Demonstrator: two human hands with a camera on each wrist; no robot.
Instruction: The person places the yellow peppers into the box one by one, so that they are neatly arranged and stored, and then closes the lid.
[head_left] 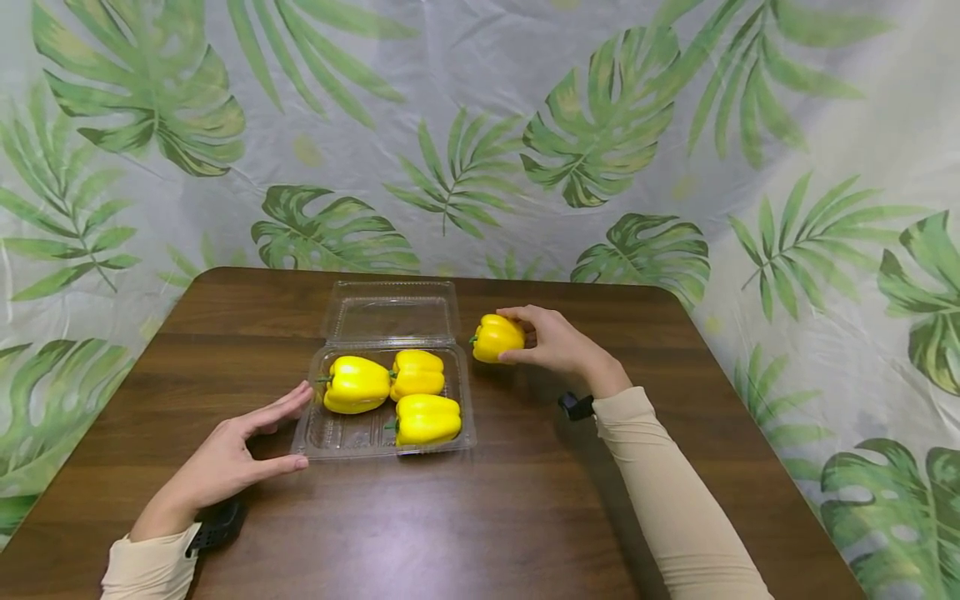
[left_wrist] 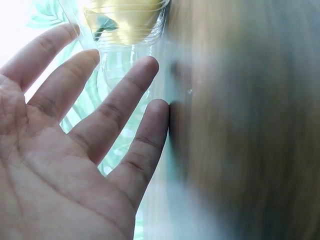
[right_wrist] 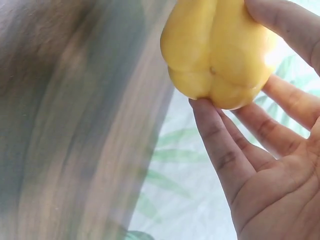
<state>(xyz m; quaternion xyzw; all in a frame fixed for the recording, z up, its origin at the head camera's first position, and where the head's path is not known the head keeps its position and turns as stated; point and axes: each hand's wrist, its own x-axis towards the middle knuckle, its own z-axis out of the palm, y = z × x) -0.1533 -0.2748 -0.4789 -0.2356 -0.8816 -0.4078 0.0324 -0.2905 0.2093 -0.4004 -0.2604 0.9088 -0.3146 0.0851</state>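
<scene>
My right hand holds a yellow bell pepper between thumb and fingers, just right of a clear plastic clamshell box. In the right wrist view the fingertips press the lobed end of that pepper. Three more yellow peppers lie in the box: one at the left, one at the back right and one at the front right. With fingers spread and nearly straight, my left hand has its fingertips right at the box's left edge. Its palm holds nothing.
The box's transparent lid is folded back flat toward the far edge of the brown wooden table. Behind the table hangs a pale cloth with green leaf prints. Each wrist wears a black device, such as the right one.
</scene>
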